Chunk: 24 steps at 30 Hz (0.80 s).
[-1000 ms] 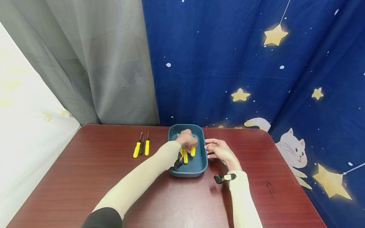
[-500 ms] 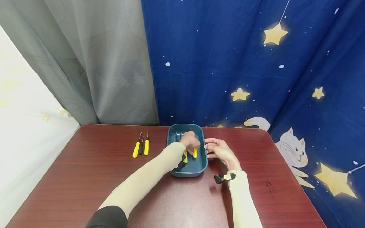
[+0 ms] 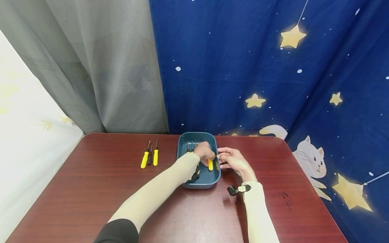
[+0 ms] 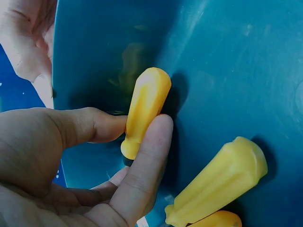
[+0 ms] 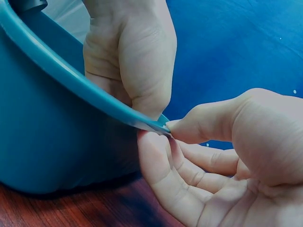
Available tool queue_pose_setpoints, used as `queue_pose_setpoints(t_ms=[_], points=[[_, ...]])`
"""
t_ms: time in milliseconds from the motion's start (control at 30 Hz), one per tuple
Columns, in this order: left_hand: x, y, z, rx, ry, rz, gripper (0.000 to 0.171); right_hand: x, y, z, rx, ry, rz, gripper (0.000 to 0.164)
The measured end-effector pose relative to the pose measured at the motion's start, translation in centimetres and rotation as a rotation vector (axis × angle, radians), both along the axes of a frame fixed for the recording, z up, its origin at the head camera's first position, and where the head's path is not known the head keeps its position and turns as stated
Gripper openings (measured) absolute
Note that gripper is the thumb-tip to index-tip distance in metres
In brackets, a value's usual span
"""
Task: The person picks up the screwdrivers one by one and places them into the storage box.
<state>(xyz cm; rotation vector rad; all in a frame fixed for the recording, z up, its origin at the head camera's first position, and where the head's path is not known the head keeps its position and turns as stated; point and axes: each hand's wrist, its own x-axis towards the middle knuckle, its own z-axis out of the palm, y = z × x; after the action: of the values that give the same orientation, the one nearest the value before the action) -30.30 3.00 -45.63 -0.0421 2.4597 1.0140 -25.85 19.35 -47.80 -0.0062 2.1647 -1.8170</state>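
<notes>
A blue plastic bin [image 3: 199, 186] stands at the back middle of the table. My left hand [image 3: 205, 152] reaches down into it, near its right wall. Thumb and fingers of that hand pinch the yellow handle of a screwdriver [image 4: 149, 97], the shaft of which is hidden behind the fingers. Beside it in the left wrist view lie another yellow-handled screwdriver [image 4: 218, 177] and part of a further yellow handle [image 4: 220, 220]. Outside the bin, my right hand [image 5: 203, 165] pinches the right rim between thumb and index finger.
Left of the bin, a yellow screwdriver [image 3: 145, 160], a black-handled one [image 3: 149, 159] and another yellow screwdriver [image 3: 156, 157] lie side by side on the red-brown table [image 3: 91, 189]. Metal shafts [image 3: 188, 146] show inside the bin. Curtains [image 3: 212, 67] hang close behind the table.
My left hand has shifted right across the bin with the screwdriver, toward the right wall. More shafts show on the bin's left side. The right hand stays at the rim.
</notes>
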Motion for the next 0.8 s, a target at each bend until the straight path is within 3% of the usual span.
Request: queue_pose_setpoints(t_ms=[200, 800], points=[[0.01, 0.26, -0.15, -0.021, -0.003, -0.011, 0.008, -0.01, 0.06, -0.06, 0.000, 0.000, 0.002, 0.041], [0.60, -0.12, 0.05, 0.072, -0.054, 0.015, 0.018, 0.02, -0.03, -0.09, 0.015, 0.002, -0.006, 0.042]])
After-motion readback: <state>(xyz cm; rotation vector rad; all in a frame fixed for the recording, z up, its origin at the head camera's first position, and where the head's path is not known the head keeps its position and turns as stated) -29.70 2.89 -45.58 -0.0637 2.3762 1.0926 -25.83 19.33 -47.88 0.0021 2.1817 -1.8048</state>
